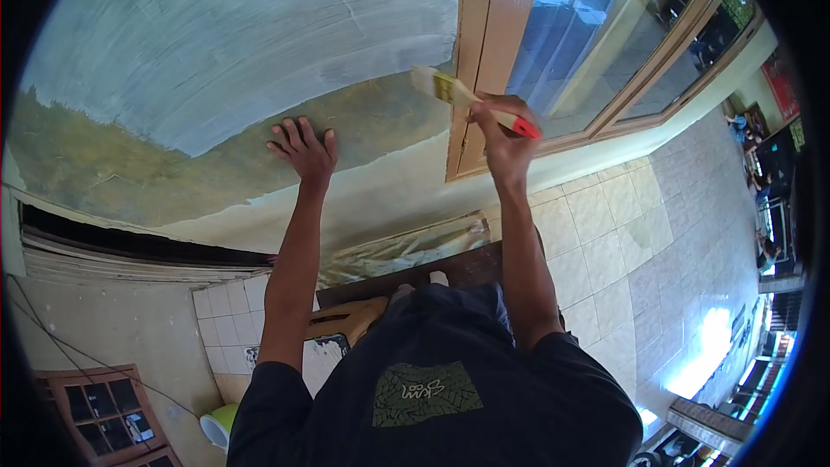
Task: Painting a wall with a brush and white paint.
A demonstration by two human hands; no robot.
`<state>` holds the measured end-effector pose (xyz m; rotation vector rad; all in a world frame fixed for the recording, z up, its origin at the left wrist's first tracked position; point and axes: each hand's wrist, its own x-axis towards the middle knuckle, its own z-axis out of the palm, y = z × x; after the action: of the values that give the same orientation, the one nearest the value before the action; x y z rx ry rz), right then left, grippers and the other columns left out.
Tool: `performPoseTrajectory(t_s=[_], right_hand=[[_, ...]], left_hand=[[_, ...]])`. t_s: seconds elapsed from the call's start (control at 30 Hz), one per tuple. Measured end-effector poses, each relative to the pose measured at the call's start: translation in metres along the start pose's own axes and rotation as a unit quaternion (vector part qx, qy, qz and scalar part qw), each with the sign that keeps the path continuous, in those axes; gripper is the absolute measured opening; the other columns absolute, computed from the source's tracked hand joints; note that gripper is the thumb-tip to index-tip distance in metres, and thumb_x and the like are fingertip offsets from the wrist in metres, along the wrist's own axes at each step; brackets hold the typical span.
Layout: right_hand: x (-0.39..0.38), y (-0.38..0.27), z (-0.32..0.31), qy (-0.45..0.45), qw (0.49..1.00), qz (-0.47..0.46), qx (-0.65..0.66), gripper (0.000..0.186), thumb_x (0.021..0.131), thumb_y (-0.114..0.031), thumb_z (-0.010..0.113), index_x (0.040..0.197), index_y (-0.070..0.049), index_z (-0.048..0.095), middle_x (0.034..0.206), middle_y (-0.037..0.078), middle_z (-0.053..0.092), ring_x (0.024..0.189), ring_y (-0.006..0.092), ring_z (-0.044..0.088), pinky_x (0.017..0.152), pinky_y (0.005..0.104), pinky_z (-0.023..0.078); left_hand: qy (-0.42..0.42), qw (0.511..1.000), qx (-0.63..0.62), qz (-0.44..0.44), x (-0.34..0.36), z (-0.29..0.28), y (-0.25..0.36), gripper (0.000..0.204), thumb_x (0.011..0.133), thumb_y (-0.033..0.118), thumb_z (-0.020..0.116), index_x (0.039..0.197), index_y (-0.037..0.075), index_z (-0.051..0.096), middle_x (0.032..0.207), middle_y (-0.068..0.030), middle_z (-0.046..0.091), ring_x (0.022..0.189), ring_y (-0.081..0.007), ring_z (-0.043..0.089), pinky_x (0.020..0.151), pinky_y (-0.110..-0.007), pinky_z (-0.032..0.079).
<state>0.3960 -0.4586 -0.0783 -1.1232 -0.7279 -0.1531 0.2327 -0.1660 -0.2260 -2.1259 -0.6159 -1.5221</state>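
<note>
While the left hand point(304, 154) lies spread against the olive band of the wall point(380, 108), the right hand point(507, 128), well apart, is clamped on the paintbrush point(458, 93) handle. The paintbrush is beside the window frame point(497, 22), bristles pointing left; bristle contact cannot be determined.

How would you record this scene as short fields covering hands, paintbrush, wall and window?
Left hand: fingers spread against the wall, on its brownish band
Right hand: holds the paintbrush by its handle
Paintbrush: pale bristles, red handle end
Wall: blue-grey above, brownish band, cream below
Window: brown-framed, right of the blue-grey area
</note>
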Motion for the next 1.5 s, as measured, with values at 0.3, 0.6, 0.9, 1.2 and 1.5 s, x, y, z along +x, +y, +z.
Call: performPoseTrajectory(t_s=[0.3,0.6,0.9,1.2,1.5], right_hand=[[0.03,0.008,-0.01,0.056,0.998,-0.013,0.008,0.009,0.087,-0.001,0.071,0.094,0.001,0.067,0.101,0.013,0.069,0.08,0.0158,0.067,0.07,0.0284,0.06],[0.015,-0.001,-0.017,0.122,0.992,-0.032,0.012,0.01,0.084,0.003,0.071,0.093,0.001,0.066,0.095,0.014,0.069,0.078,0.0165,0.066,0.067,0.0286,0.059],[-0.018,0.017,0.029,0.121,0.904,-0.314,-0.264,0.023,0.074,0.008,0.076,0.088,-0.008,0.069,0.092,0.012,0.061,0.077,0.0256,0.061,0.067,0.0333,0.048],[-0.01,0.044,0.056,0.103,0.888,-0.353,-0.276,0.033,0.063,0.005,0.076,0.091,-0.012,0.073,0.093,0.009,0.06,0.085,0.0253,0.059,0.067,0.0344,0.047],[-0.009,0.037,0.063,0.076,0.901,-0.34,-0.258,0.032,0.058,-0.002,0.074,0.089,-0.012,0.072,0.093,0.007,0.061,0.084,0.0242,0.059,0.07,0.0327,0.049]], left_hand=[[-0.005,1.0,0.003,0.003,0.004,-0.003,0.011,0.068,0.098,0.045,0.043,0.149,0.004,0.027,0.159,-0.0185,0.014,0.147,-0.0443,0.01,0.113,-0.066,0.003],[0.005,1.0,0.001,0.001,0.002,0.0,0.003,0.068,0.099,0.045,0.042,0.15,0.004,0.027,0.159,-0.0181,0.016,0.147,-0.0439,0.01,0.113,-0.065,0.004],[-0.002,1.0,-0.002,0.001,0.0,0.0,0.008,0.068,0.098,0.045,0.044,0.15,0.004,0.027,0.159,-0.0191,0.016,0.147,-0.0443,0.01,0.113,-0.067,0.004],[-0.007,1.0,-0.003,0.001,0.0,0.004,0.013,0.069,0.098,0.046,0.044,0.15,0.003,0.027,0.159,-0.0189,0.015,0.147,-0.0448,0.009,0.113,-0.066,0.003],[-0.019,1.0,-0.005,-0.002,0.002,0.002,0.028,0.072,0.099,0.047,0.042,0.152,0.003,0.02,0.16,-0.018,0.01,0.147,-0.0443,0.006,0.112,-0.066,0.001]])
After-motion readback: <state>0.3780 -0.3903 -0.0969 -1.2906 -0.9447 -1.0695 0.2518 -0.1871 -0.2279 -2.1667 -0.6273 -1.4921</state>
